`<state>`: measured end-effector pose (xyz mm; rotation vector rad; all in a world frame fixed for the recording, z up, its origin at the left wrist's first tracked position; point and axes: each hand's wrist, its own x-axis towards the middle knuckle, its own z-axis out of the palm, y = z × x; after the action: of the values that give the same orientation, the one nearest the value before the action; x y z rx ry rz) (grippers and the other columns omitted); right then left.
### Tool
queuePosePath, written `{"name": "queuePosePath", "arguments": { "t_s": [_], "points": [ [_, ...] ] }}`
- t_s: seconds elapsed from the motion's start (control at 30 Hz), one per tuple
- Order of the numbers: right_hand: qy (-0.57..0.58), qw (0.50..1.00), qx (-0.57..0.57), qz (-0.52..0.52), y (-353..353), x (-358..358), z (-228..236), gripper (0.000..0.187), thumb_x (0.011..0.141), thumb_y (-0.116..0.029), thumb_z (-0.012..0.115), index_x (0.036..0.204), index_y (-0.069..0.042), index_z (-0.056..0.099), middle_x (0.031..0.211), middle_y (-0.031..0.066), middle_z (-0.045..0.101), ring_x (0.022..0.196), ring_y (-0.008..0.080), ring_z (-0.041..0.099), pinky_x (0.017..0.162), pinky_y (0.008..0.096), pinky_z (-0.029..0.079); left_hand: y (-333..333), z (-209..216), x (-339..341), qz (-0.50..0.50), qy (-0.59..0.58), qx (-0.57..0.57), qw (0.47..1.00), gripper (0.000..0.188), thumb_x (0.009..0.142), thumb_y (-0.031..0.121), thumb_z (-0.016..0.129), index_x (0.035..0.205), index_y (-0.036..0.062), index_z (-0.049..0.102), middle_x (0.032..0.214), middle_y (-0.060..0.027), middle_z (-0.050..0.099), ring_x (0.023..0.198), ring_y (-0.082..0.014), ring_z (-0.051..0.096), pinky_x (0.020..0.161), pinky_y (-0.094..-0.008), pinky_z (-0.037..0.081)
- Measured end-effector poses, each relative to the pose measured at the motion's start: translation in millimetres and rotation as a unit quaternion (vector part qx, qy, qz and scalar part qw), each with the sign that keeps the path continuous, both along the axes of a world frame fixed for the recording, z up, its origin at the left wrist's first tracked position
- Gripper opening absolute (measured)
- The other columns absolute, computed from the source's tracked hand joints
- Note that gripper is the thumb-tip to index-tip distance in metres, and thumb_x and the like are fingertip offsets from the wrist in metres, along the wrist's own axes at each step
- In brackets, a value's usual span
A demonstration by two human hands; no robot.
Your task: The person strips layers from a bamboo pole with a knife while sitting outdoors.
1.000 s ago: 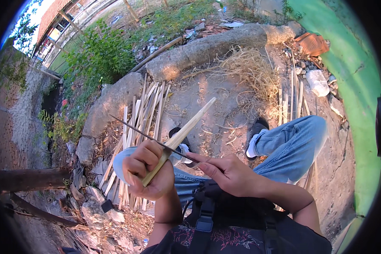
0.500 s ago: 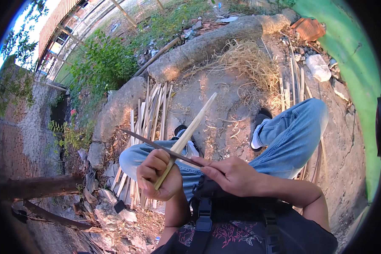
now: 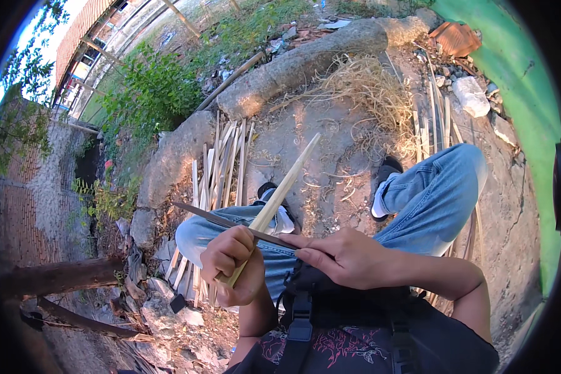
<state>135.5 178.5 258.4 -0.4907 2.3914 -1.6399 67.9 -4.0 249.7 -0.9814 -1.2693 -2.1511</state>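
Note:
My left hand [image 3: 235,265] is closed around the lower end of a pale bamboo strip [image 3: 279,196], which slants up and away to a pointed tip. A long dark knife [image 3: 209,216] crosses the strip just above that fist, its narrow tip pointing left. My right hand [image 3: 340,257] grips the knife's near end, thumb and forefinger stretched along it; the handle is hidden in the palm. Blade and strip appear to touch where they cross. Both hands are in front of my lap, between my bent knees.
Split strips [image 3: 221,165] lie in a pile by my left leg, with more strips [image 3: 431,121] beyond my right knee. A heap of curly shavings [image 3: 374,90] lies ahead, before a low concrete kerb [image 3: 305,59]. A green wall [image 3: 511,93] stands at right; a dark beam [image 3: 62,277] at left.
My left hand and the strip have shifted slightly left and down. The knife has slid a little toward the left, and my right hand has barely moved.

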Motion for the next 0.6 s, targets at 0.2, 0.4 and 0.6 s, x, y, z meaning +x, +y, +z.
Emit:
{"name": "queuePosePath", "arguments": {
  "t_s": [0.2,0.4,0.6],
  "points": [
    [-0.122,0.989,0.081,-0.01,11,-26,-8,0.04,0.098,-0.036,0.041,0.13,-0.018,0.053,0.056,0.0197,0.053,0.052,0.0346,0.056,0.055,0.0426,0.046,-4,-5,1,-0.003,0.007,-0.028,1.0,0.036,0.082,0.024,0.05,0.058,0.0085,0.03,0.044,-0.0042,0.032,0.039,-0.0146,0.028,0.039,-0.0308,0.021],
    [-0.099,0.991,0.088,-0.007,15,-43,-11,0.041,0.098,-0.036,0.04,0.131,-0.015,0.053,0.065,0.0233,0.058,0.059,0.0364,0.059,0.06,0.0429,0.047,-1,-1,2,-0.024,0.016,-0.057,0.998,0.029,0.082,0.022,0.046,0.06,0.0106,0.031,0.046,-0.0024,0.029,0.042,-0.0121,0.024,0.042,-0.0303,0.018],
    [-0.136,0.986,0.065,0.066,11,-30,-3,0.043,0.099,-0.038,0.037,0.132,-0.015,0.052,0.065,0.0224,0.058,0.061,0.0366,0.06,0.062,0.0436,0.048,-5,-2,5,-0.002,0.004,-0.039,0.999,0.038,0.084,0.025,0.049,0.057,0.0074,0.029,0.043,-0.0052,0.032,0.037,-0.015,0.028,0.038,-0.0308,0.021]
  ]
}}
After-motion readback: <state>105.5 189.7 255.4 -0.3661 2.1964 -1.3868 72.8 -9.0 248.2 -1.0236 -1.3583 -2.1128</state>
